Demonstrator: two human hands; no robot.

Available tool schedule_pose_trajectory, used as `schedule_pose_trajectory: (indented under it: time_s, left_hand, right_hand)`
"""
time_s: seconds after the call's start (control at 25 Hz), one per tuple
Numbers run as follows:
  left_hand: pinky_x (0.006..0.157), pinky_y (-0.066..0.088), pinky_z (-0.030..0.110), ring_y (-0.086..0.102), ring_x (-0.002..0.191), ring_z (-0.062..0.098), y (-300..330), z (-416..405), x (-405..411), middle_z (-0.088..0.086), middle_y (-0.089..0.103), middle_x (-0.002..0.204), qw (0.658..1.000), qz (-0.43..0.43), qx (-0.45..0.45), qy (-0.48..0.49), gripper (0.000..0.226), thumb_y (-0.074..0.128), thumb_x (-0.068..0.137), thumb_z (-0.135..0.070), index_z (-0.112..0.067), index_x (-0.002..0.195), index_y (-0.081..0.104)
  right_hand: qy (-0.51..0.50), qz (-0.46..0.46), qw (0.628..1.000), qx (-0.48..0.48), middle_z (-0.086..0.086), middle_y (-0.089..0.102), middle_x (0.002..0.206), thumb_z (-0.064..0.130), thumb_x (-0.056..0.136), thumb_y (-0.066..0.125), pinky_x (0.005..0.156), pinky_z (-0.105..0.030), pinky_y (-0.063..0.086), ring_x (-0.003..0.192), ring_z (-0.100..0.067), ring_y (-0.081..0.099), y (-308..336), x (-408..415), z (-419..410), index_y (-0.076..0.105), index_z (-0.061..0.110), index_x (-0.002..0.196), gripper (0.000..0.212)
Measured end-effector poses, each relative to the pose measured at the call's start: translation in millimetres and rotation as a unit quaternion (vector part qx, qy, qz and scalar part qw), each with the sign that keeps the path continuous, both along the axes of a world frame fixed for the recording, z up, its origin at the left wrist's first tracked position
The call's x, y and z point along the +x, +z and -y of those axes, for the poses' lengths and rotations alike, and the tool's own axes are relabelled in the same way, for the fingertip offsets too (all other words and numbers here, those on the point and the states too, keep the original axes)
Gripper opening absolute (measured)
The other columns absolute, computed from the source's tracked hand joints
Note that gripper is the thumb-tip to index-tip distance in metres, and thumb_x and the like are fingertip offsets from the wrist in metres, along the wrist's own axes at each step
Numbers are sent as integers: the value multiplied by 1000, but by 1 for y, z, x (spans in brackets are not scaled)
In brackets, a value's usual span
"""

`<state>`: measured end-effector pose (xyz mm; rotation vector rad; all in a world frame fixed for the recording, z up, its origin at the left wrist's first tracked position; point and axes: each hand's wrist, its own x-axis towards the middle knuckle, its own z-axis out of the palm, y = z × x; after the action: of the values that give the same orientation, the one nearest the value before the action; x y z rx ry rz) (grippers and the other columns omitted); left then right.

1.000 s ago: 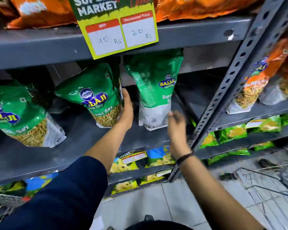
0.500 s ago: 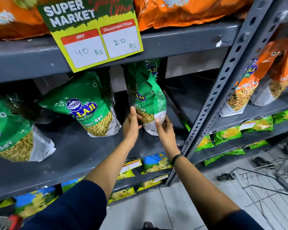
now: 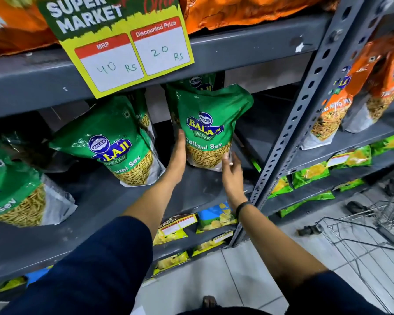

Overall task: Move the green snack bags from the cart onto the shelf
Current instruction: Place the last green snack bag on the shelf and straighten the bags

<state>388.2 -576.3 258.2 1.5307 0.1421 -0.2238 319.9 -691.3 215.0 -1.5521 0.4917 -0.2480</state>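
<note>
A green Balaji Ratlami Sev bag [image 3: 208, 123] stands upright on the grey shelf [image 3: 96, 201], label facing me. My left hand [image 3: 178, 155] presses flat against its left side and my right hand [image 3: 231, 169] holds its lower right corner. Another green bag [image 3: 198, 81] stands right behind it. Two more green bags lean on the shelf to the left, one in the middle [image 3: 109, 142] and one at the far left [image 3: 14, 185]. The wire cart [image 3: 378, 226] is at the lower right on the floor; its contents are out of sight.
A yellow price sign [image 3: 123, 42] hangs from the shelf above, which carries orange bags [image 3: 248, 10]. A perforated upright post [image 3: 305, 105] borders the bay on the right, with orange sev bags [image 3: 334, 105] beyond it. Lower shelves hold small yellow-green and blue packets [image 3: 214, 217].
The bag was back side out, then edge-on; now it faces me with the label forward. Both hands moved in from beside it to its two sides.
</note>
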Motion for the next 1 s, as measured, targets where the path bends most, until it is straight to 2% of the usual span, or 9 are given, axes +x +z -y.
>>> schedule_pose_trajectory:
  time_s: [0.16, 0.4, 0.56, 0.64, 0.72, 0.8, 0.84, 0.92, 1.0]
  left_hand:
    - [107, 40, 46, 52, 120, 23, -5, 19, -28, 5, 56, 133, 997, 22, 52, 57, 80, 29, 66, -81, -25, 120, 49]
    - [105, 40, 46, 51, 120, 27, -9, 23, -42, 11, 53, 133, 995, 11, 29, 90, 64, 33, 68, -78, -25, 103, 42]
    - [107, 32, 33, 41, 130, 24, -16, 25, -53, 11, 40, 145, 994, 17, 44, 94, 61, 36, 87, -61, -15, 127, 38]
    - [103, 33, 31, 43, 129, 22, -17, 23, -57, 7, 43, 141, 995, 36, 20, 89, 60, 38, 84, -62, -18, 125, 41]
    - [96, 34, 26, 48, 119, 17, -17, 17, -65, 3, 52, 128, 992, 67, 17, 107, 44, 39, 89, -53, -20, 118, 47]
    - [84, 35, 22, 50, 100, 16, -25, -1, -80, 7, 58, 109, 971, 89, 56, 213, 30, 41, 93, -39, -15, 106, 52]
    - [81, 38, 26, 52, 94, 19, -30, -12, -87, 15, 61, 104, 950, 99, 71, 286, 31, 41, 92, -35, -9, 102, 54]
    - [82, 40, 37, 56, 91, 32, -47, -46, -94, 28, 62, 100, 891, 104, 82, 433, 36, 39, 89, -28, 4, 98, 52]
    - [84, 39, 41, 56, 91, 39, -50, -82, -90, 20, 60, 89, 844, 107, 60, 523, 28, 40, 90, -26, 1, 92, 49]
  right_hand:
    - [51, -8, 999, -5, -6, 53, 134, 51, 89, 43, 111, -43, 36, 126, -23, 48, 12, 23, 17, 45, 29, 124, 41]
    - [82, -21, 996, 28, 0, 53, 136, 76, 69, 44, 109, -46, 41, 123, -18, 52, 2, 26, 20, 48, 34, 119, 66]
    - [110, -4, 992, 54, 2, 50, 138, 62, 82, 42, 111, -45, 38, 126, -15, 48, -2, 18, 23, 40, 31, 132, 58]
    - [109, -9, 992, 61, 2, 46, 141, 63, 80, 43, 112, -43, 37, 129, -15, 45, -5, 19, 24, 33, 27, 138, 68]
    - [47, 3, 996, 74, 0, 52, 134, 58, 83, 46, 105, -28, 42, 124, -17, 49, -7, 14, 17, 35, 18, 135, 66]
    - [-56, 14, 996, 68, -2, 60, 104, 41, 91, 46, 75, -5, 42, 100, -19, 55, -3, -5, -2, 48, 11, 110, 35]
    - [-98, 21, 994, 50, -5, 59, 95, 35, 92, 47, 64, -9, 40, 91, -20, 54, -5, -17, -14, 49, 15, 96, 21]
    - [-74, 35, 997, -11, -11, 60, 88, 36, 90, 51, 68, -24, 39, 83, -25, 54, -13, -37, -41, 47, 26, 78, 16]
    - [34, 25, 996, -73, -17, 64, 89, 39, 85, 56, 76, -38, 48, 84, -29, 58, -21, -42, -64, 52, 25, 77, 16]
